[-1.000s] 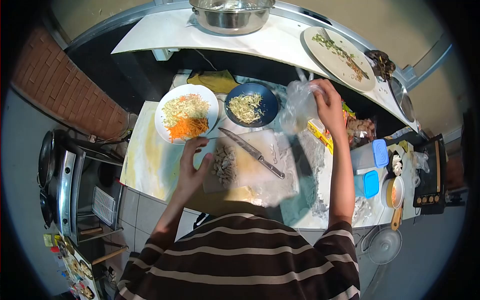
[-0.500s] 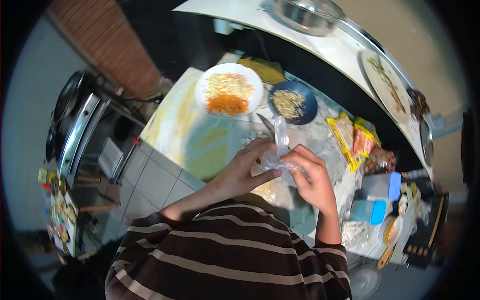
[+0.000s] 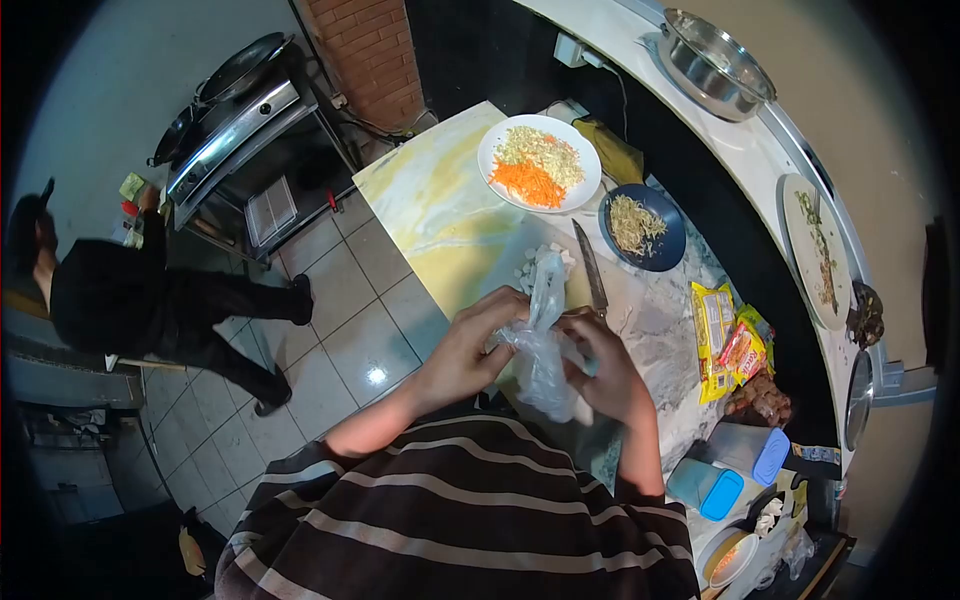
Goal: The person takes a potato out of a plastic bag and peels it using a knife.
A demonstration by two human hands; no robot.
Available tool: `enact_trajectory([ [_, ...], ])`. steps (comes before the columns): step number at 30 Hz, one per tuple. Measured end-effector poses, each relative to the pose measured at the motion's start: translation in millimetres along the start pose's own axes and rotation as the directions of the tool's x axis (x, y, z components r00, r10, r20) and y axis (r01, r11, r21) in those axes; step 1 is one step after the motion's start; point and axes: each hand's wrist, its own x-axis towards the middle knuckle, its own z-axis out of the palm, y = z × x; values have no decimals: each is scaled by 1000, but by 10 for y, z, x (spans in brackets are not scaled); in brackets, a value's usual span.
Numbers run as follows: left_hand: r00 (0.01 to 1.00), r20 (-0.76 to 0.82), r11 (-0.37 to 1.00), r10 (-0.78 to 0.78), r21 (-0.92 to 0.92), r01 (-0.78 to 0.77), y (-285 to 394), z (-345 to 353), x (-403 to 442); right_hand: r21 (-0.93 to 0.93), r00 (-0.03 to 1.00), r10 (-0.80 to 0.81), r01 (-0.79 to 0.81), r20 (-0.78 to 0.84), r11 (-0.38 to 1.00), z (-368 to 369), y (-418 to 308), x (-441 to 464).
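A clear plastic bag (image 3: 545, 370) hangs between my two hands, with its twisted neck sticking up above them. My left hand (image 3: 475, 345) pinches the bag from the left, below the neck. From the right, my right hand (image 3: 608, 368) has its fingers closed on the same bag. Whatever the bag contains is hard to make out. Just beyond lie chopped white pieces (image 3: 526, 270) and a knife (image 3: 590, 265), its blade pointing away from me. Farther off are a white plate (image 3: 487, 160) of shredded carrot and pale shreds, and a dark blue plate (image 3: 672, 240) with pale strips.
Yellow food packets (image 3: 713, 335) and blue-lidded containers (image 3: 720, 493) occupy the counter's right side. A raised ledge (image 3: 640, 70) curves behind, bearing a metal pot (image 3: 715, 75) and an oval plate (image 3: 815, 255). At left, a person in dark clothes (image 3: 120, 290) stands by a stove (image 3: 240, 125).
My view has turned left, bringing the other person into sight and shifting the counter items rightward. The bag's body now shows below my fingers. Both hands stay on it.
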Motion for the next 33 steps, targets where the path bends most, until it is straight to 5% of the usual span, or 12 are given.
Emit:
enact_trajectory([
  [8, 999, -23, 993, -33, 112, 35, 168, 283, -90, -40, 978, -17, 9, -207, 999, 137, -22, -252],
  [13, 996, -84, 992, -32, 123, 42, 122, 285, -115, 10, 960, 139, -141, -244, 990, 19, -58, -262],
  [16, 990, -120, 987, -67, 140, 83, 152, 205, -126, -16, 937, 45, -54, -348, 998, 94, 71, -168],
  [19, 986, -43, 981, -163, 100, 166, 191, 32, -84, -60, 948, 15, -36, -318, 998, 100, 39, 30],
  [22, 985, -151, 980, -83, 165, 107, 114, -81, -21, -59, 962, -113, 101, -249, 993, 220, -15, 311],
  [25, 968, -239, 969, -75, 214, 128, 101, -225, 102, -37, 986, -24, 18, -164, 999, 305, -177, 593],
  [28, 968, -236, 962, -85, 232, 141, -22, -461, 228, -18, 979, -99, 97, -179, 995, 349, -157, 868],
  [33, 982, -156, 901, 105, 433, -27, -287, -916, 437, -60, 967, -118, 107, -225, 992, 405, -137, 1256],
])
